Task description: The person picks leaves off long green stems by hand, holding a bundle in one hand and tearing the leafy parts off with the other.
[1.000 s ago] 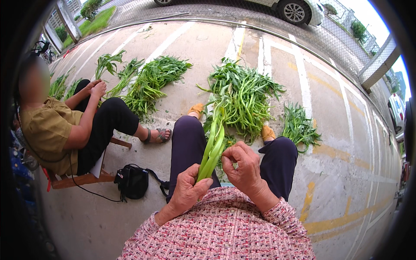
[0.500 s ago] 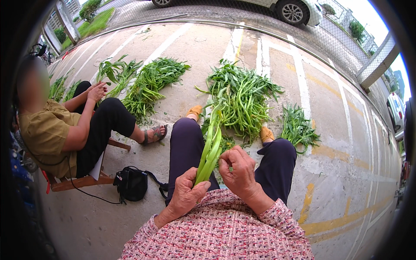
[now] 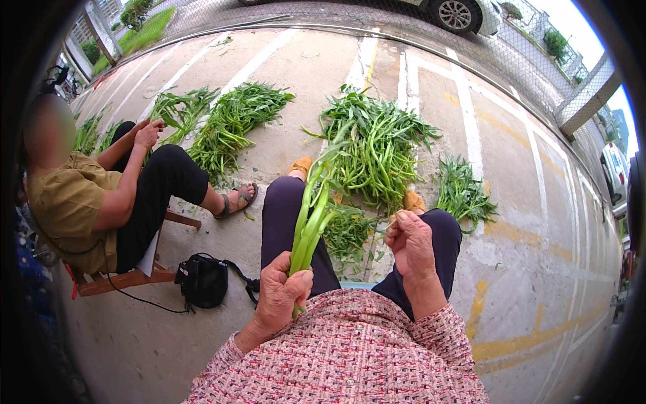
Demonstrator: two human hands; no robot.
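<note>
Seated over a concrete pavement (image 3: 404,87), a person's left hand (image 3: 282,296) has its fingers clenched around the base of a bunch of long green stalks (image 3: 311,215), held upright above the lap. The right hand (image 3: 412,246), fingers curled with tips pinched together, hovers just beside it. Heaps of greens (image 3: 373,145) lie ahead; a seated neighbour (image 3: 101,195) sorts another pile (image 3: 232,121).

The left hand (image 3: 284,296) grips a bundle of green stalks (image 3: 311,219) upright over the lap. The right hand (image 3: 412,241) is just beside it, fingers pinched together, apart from the stalks. Greens (image 3: 373,151) lie heaped on the pavement (image 3: 538,222) ahead. A seated person (image 3: 101,195) sorts greens at left, a black bag (image 3: 202,279) beside their stool.
</note>
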